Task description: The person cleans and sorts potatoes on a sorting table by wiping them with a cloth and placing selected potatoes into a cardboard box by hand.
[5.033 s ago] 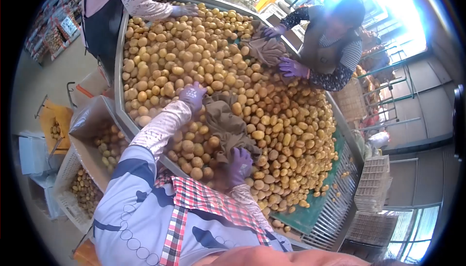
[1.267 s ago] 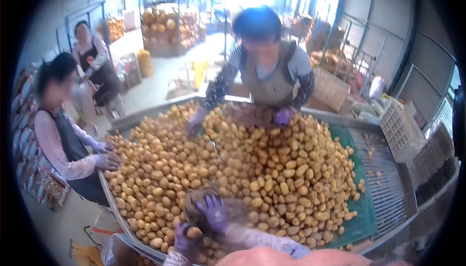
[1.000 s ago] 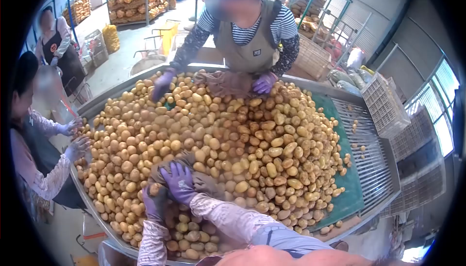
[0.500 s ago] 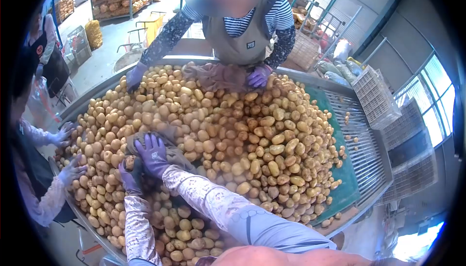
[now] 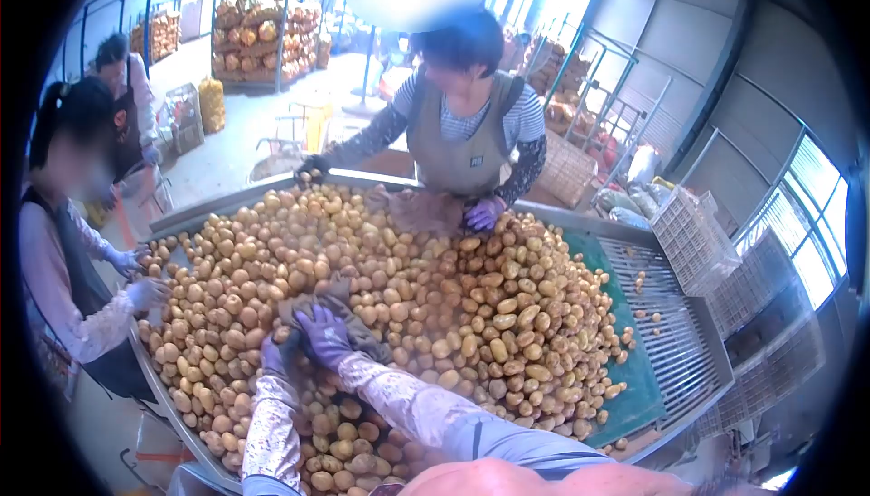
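While the right hand (image 5: 324, 337) presses, fingers spread, on a cloth (image 5: 362, 332) atop the potatoes (image 5: 517, 351), the left hand (image 5: 273, 356) seems curled round one potato (image 5: 283, 335); a hard shove could roll others off the desk (image 5: 639, 394).

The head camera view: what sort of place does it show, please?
Probably a potato sorting or packing shed: a large metal-edged table heaped with potatoes, stacked full sacks behind, and slatted crates beside it.
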`<action>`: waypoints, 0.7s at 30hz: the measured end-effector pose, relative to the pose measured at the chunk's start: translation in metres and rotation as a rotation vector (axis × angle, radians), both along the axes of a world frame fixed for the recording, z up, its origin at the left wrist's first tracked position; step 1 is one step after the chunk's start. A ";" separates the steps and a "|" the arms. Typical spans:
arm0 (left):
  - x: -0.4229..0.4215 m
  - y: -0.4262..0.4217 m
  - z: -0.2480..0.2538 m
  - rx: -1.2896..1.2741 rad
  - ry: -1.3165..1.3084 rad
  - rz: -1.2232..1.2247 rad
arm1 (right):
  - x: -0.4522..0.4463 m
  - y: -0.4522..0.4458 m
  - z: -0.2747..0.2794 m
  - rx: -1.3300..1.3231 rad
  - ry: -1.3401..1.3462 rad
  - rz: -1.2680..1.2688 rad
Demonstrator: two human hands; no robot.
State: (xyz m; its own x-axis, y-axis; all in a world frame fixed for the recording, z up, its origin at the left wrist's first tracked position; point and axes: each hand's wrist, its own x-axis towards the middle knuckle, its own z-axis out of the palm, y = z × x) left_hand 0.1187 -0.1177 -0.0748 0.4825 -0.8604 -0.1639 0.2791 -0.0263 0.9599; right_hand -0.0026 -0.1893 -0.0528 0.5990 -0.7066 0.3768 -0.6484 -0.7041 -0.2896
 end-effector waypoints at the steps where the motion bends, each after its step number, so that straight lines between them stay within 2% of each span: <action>1: 0.001 -0.002 -0.030 -0.052 -0.181 0.038 | -0.018 0.012 0.017 0.071 -0.004 0.024; 2: -0.026 0.021 0.026 0.174 -0.173 -0.003 | -0.034 0.020 0.021 0.080 -0.008 0.055; 3: -0.045 0.042 0.056 0.195 -0.199 -0.107 | -0.047 0.021 0.002 0.056 -0.028 0.096; 4: -0.064 0.064 0.087 0.211 -0.228 -0.211 | -0.069 0.037 0.020 0.122 0.037 0.124; 5: -0.054 0.060 0.030 0.117 -0.577 -0.207 | -0.089 0.050 0.026 0.142 0.034 0.143; 6: -0.042 0.051 -0.046 0.060 -0.500 -0.088 | -0.108 0.056 0.026 0.195 0.010 0.160; 7: -0.078 0.075 0.042 0.167 -0.193 -0.145 | -0.125 0.063 0.032 0.299 0.084 0.124; 8: -0.089 0.083 0.043 0.075 -0.008 -0.187 | -0.149 0.080 0.058 0.282 0.015 0.109; 9: -0.098 0.087 0.037 -0.014 0.181 -0.230 | -0.172 0.097 0.115 0.391 0.107 0.050; 10: -0.102 0.090 0.028 -0.026 0.112 -0.263 | -0.188 0.091 0.080 0.349 -0.039 0.037; 12: -0.103 0.101 0.009 0.002 -0.010 -0.307 | -0.225 0.056 0.010 0.697 -0.565 0.014; 13: -0.109 0.111 0.028 0.039 -0.036 -0.302 | -0.249 0.094 0.105 0.681 -0.570 -0.112; 15: -0.119 0.139 0.063 0.103 -0.035 -0.252 | -0.289 0.108 0.165 0.419 -0.329 -0.025; 16: -0.127 0.156 0.078 0.117 0.002 -0.201 | -0.306 0.104 0.149 0.476 -0.447 -0.061; 17: -0.143 0.173 0.095 0.048 0.035 -0.077 | -0.322 0.103 0.115 0.648 -0.715 -0.132; 18: -0.146 0.196 0.102 0.081 0.190 -0.067 | -0.334 0.103 0.084 0.798 -0.994 -0.193; 19: -0.145 0.216 0.094 0.101 0.128 -0.052 | -0.343 0.103 0.066 0.878 -1.208 -0.266; 21: -0.146 0.250 0.068 0.119 0.005 -0.043 | -0.343 0.117 0.071 0.847 -1.138 -0.165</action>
State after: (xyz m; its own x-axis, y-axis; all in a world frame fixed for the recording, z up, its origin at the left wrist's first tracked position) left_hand -0.0278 0.1318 -0.0070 0.4445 -0.8546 -0.2685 0.2803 -0.1520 0.9478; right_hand -0.3454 -0.0723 0.0180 0.1519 -0.9881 0.0248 0.1624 0.0002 -0.9867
